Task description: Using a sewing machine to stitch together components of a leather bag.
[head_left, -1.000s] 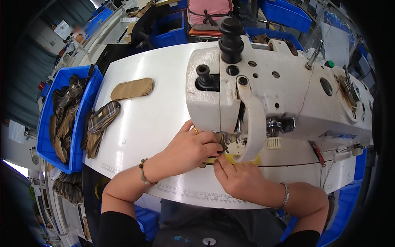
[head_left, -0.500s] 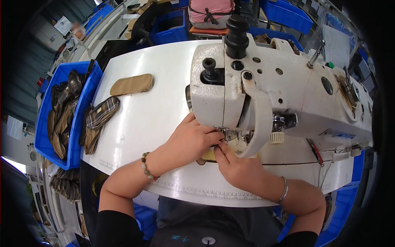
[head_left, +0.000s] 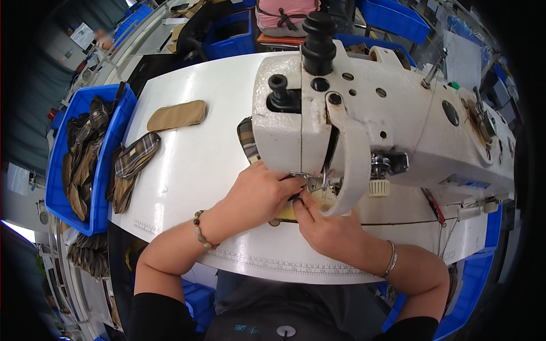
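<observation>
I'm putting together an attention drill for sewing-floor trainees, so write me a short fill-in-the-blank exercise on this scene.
1. The sewing machine at which the left hand and right hand work is mainly ____ in colour.
2. The beaded bracelet is worn on the person's ____ side.
3. The bin of fabric pieces left of the table is coloured ____.

Missing words: white; left; blue.

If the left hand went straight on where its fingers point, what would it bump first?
Probably the metal presser foot, just beyond the fingertips of the left hand. The right hand is very close too, and depth is unclear.
</observation>
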Demonstrator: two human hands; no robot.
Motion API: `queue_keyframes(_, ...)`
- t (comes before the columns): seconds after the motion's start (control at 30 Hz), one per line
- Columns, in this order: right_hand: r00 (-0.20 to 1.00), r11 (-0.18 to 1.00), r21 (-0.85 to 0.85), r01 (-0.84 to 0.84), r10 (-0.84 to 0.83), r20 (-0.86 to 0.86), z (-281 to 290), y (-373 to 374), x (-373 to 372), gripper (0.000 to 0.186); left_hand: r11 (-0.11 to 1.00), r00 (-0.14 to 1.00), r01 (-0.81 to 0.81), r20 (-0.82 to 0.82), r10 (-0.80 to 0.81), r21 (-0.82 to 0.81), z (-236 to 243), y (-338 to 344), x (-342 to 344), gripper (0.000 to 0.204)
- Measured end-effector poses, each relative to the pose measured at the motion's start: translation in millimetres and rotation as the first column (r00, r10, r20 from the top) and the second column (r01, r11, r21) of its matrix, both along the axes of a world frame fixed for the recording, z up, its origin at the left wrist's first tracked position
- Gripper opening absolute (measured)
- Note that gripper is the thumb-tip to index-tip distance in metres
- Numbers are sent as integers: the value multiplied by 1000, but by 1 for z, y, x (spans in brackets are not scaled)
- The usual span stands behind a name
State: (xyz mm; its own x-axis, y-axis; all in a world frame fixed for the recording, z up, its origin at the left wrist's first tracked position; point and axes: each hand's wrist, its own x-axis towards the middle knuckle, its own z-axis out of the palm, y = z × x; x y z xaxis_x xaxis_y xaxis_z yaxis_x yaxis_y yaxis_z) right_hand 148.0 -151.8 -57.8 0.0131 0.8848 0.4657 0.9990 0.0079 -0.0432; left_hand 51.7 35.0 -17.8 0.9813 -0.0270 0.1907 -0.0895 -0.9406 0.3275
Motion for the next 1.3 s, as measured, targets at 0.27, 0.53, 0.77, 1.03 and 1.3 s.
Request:
queue_keyframes(0.27,999,998,47,39,-38,-23,-11,0,3,31,996,1000,-15,11,14,89,-1,-5,0,26)
queue_keyframes(0.53,987,999,35,27,-21,-157,-9,0,11,12,999,998,-24,-63,22,-38,2,4,-2,28)
queue_keyframes(0.77,955,989,-9,148,-146,-257,-9,-3,21,12,996,996,73,-60,-71,41,5,8,-8,46)
queue_keyframes(1.03,911,983,81,163,-119,-396,-19,4,27,10,934,972,142,135,-195,327,-7,8,-3,41)
queue_keyframes(1.3,885,994,55,94,-58,-462,-12,-1,23,10,965,990,114,49,-129,237,-5,11,-6,42)
